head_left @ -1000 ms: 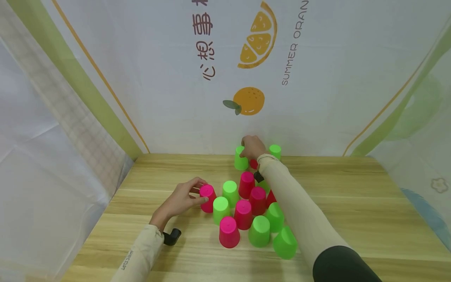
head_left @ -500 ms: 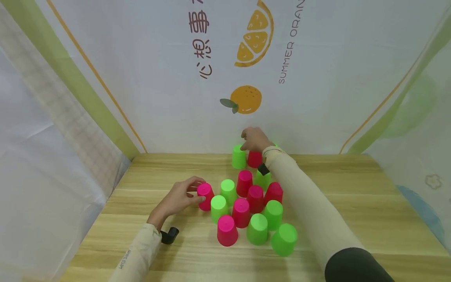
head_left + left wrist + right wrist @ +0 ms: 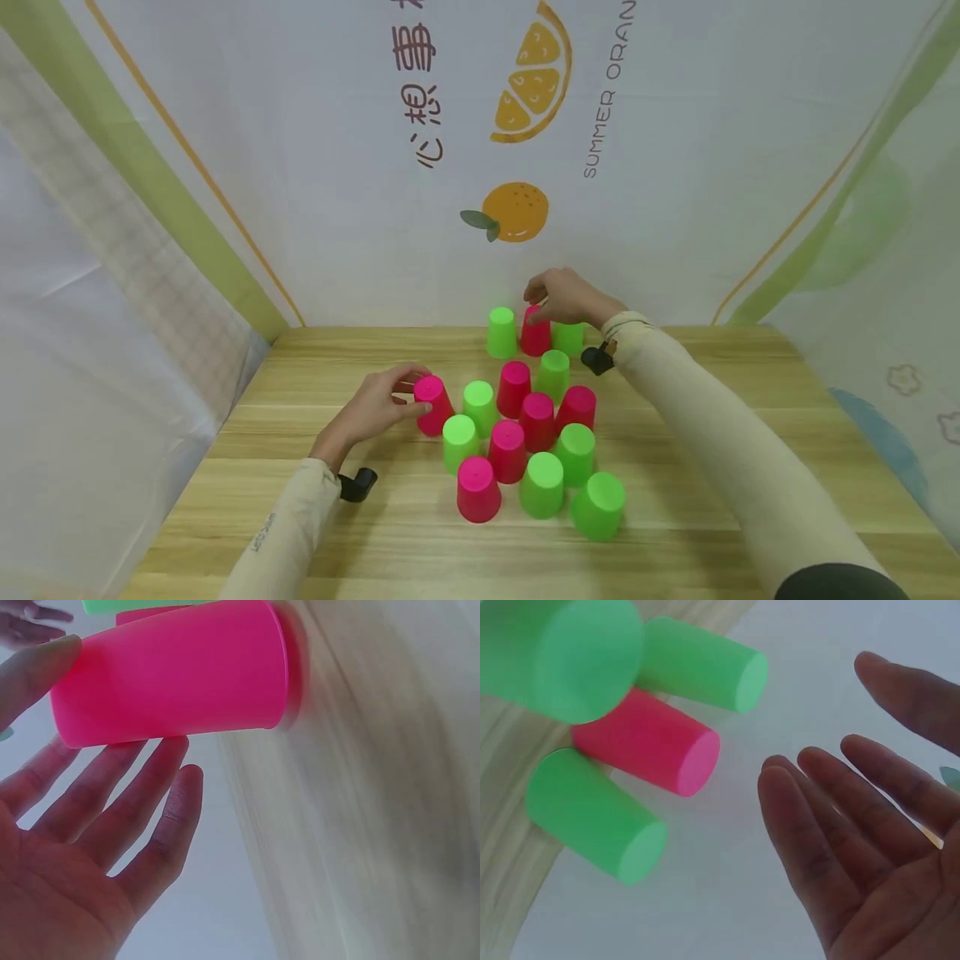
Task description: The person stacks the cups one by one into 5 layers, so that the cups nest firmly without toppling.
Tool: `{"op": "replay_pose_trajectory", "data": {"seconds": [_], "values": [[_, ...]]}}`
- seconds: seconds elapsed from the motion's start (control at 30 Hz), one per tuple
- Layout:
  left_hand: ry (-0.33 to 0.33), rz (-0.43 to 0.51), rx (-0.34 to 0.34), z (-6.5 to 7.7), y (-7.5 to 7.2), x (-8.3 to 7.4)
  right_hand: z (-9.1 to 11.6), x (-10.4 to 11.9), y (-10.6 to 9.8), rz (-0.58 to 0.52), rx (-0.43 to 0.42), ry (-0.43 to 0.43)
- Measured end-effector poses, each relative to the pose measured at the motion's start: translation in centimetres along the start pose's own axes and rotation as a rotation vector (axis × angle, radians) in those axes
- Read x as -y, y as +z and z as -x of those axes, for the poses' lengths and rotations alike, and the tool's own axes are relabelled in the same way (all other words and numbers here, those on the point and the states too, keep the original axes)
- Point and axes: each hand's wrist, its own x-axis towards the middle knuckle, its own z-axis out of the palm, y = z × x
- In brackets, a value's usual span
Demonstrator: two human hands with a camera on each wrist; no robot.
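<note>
Evidently, on the wooden table (image 3: 750, 492), the group of upturned cups (image 3: 542, 487) is, I judge, being arranged. The right hand (image 3: 567, 297), spread and empty, hovers near the far pink cup (image 3: 536, 340); the left hand (image 3: 371, 408) pinches the leftmost pink cup (image 3: 439, 412), likely needing a steady release next.

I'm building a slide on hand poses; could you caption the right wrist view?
An empty right hand, fingers open, with a gap between it and one pink cup and three green cups.

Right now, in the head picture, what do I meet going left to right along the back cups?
Green cup, pink cup, another green cup. The right hand overlaps the row, so I skip it.
</note>
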Motion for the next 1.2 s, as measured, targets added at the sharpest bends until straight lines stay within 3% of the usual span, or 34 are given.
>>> {"op": "replay_pose_trajectory", "data": {"seconds": [0.13,0.5,0.87,1.2], "values": [[-0.002,-0.023,-0.005,-0.8,-0.4,0.2,2.0,-1.0,0.2,-0.047,0.003,-0.045],[-0.092,-0.064,-0.064,-3.5,-0.6,0.3,8.4,-3.8,2.7,-0.191,-0.016,-0.156],[-0.087,-0.047,-0.108,-8.0,-0.5,-0.6,13.5,-4.4,5.5,-0.153,0.016,-0.248],[-0.096,0.008,-0.125,-11.2,-0.6,-1.1,17.6,-4.5,7.6,-0.176,-0.018,-0.257]]}}
